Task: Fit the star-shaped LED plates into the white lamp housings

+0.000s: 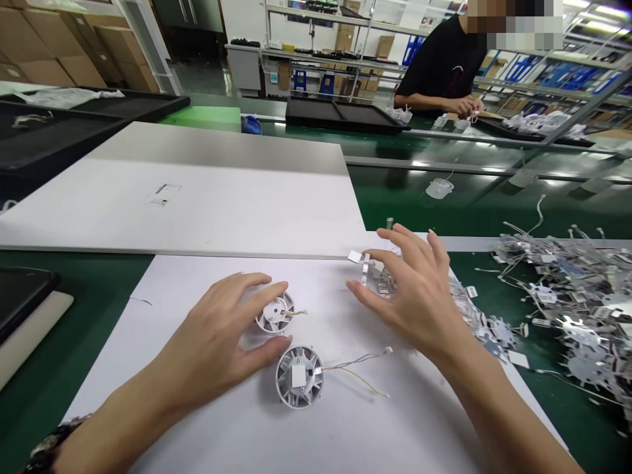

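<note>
Well, my left hand is curled over a round white plastic housing, its fingers closed around the ribbed rim and holding it down on a sheet of white paper. A short pale wire pokes out of that housing to the right. Just below it sits a second housing, ribbed like a small fan, with a white square at its hub and two thin wires trailing right across the paper. My right hand is open, fingers spread and arched over a shiny star-shaped metal board with a small white tab nearby; I can't tell whether my fingertips touch it. To the right, a tangled heap of similar foil-bright boards with wire leads spills across the green counter. Beyond the paper lies a wide white board with a small label. Black trays sit farther off, and a co-worker in a black T-shirt handles something small with both hands. Metal shelves and cardboard boxes fill the far room.
</note>
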`<state>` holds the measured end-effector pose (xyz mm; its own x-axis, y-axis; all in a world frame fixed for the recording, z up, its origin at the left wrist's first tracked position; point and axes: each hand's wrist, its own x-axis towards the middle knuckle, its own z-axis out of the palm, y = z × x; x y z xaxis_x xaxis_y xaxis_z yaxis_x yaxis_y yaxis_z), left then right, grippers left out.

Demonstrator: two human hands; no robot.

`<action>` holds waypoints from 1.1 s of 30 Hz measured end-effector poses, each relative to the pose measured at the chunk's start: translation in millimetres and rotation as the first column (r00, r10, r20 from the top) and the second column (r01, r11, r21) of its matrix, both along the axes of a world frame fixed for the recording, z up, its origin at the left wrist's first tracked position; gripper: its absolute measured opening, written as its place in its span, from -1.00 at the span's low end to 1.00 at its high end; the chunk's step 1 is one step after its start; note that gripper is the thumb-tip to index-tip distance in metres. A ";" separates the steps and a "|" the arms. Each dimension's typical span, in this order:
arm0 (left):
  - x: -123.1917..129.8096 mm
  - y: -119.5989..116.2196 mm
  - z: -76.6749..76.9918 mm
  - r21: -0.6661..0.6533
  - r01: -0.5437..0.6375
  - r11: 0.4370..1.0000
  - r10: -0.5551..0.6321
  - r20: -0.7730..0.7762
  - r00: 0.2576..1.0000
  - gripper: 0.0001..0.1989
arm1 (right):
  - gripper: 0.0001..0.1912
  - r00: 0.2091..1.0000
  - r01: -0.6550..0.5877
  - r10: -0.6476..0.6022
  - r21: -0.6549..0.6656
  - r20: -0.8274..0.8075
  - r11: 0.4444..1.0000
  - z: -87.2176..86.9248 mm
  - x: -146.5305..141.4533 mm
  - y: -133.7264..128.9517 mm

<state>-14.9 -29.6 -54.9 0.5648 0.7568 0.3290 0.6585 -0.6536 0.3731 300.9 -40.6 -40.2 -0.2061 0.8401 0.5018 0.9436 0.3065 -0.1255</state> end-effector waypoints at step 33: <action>-1.6 -15.9 19.5 0.111 -0.039 0.993 -0.001 0.343 0.939 -0.73 | -0.36 0.369 -0.198 -0.149 -0.235 -0.917 0.952 46.6 63.7 7.6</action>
